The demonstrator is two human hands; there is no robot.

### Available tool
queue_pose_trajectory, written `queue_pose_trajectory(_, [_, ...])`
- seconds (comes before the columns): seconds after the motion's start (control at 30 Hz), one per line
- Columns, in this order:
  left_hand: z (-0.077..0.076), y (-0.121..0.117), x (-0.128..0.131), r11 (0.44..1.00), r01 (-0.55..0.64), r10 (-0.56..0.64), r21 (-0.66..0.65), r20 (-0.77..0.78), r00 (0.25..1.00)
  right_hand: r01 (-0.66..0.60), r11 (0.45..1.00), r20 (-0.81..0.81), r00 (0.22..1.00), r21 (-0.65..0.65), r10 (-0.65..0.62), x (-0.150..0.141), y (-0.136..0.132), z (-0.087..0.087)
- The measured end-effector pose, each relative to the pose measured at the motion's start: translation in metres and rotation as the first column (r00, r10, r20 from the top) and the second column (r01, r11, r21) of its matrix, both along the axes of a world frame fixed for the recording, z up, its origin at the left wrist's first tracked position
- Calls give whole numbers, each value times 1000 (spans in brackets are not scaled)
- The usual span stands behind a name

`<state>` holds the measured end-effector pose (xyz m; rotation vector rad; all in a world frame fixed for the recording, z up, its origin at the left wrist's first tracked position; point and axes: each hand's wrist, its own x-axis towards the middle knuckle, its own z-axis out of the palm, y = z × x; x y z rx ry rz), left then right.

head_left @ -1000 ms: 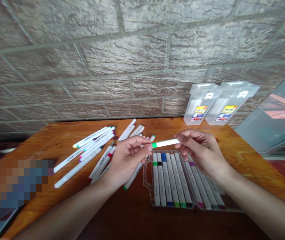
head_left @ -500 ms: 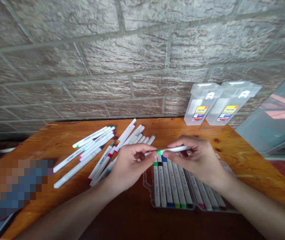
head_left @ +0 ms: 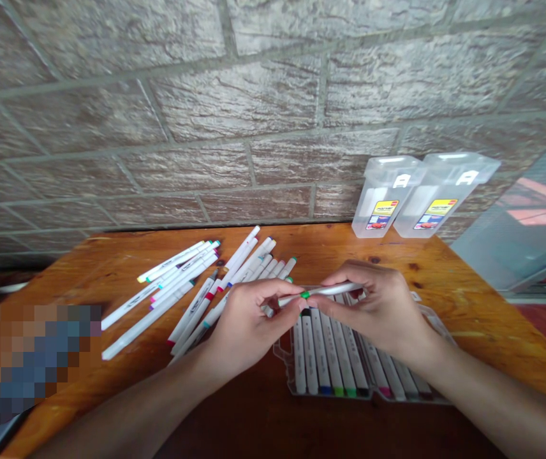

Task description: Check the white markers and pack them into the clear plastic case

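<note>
A white marker [head_left: 321, 291] with a green band lies sideways between my two hands, over the near middle of the table. My left hand [head_left: 258, 319] pinches its left end beside the green band, thumb below and fingers above. Its longer right part is gripped by the thumb and fingers of my right hand [head_left: 373, 299]. Just beneath them is a clear plastic case [head_left: 282, 357] with rows of white markers [head_left: 323, 357] lying in it, some with blue, green, pink or dark ends. My right hand and forearm hide part of the case.
Loose white markers [head_left: 177, 274] with coloured bands lie scattered on the wooden table [head_left: 124, 255] at the left and middle. Two tall translucent marker boxes [head_left: 378, 197] stand against the stone-block wall [head_left: 263, 95] at the back right. A blurred-out patch [head_left: 34, 363] covers the lower left.
The marker has turned slightly in my fingers, and both hands have dipped a little at the green band. The loose markers and boxes stay where they were.
</note>
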<state>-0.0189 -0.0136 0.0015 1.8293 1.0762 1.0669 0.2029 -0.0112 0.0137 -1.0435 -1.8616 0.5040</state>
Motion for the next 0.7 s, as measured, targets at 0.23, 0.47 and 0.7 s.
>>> queue_pose_trajectory(0.23, [3, -4, -1, 991, 23, -7, 134, -114, 993, 11, 999, -24, 1000, -48, -13, -2, 1, 0])
queue_pose_trajectory(0.47, [7, -3, 0, 986, 41, -25, 160, -102, 995, -47, 997, -62, 997, -62, 43, -1, 2, -1])
queue_pose_trajectory(0.7, [4, 0, -1, 997, 49, -48, 67, -16, 999, -88, 994, -74, 994, -72, 82, -1, 3, 0])
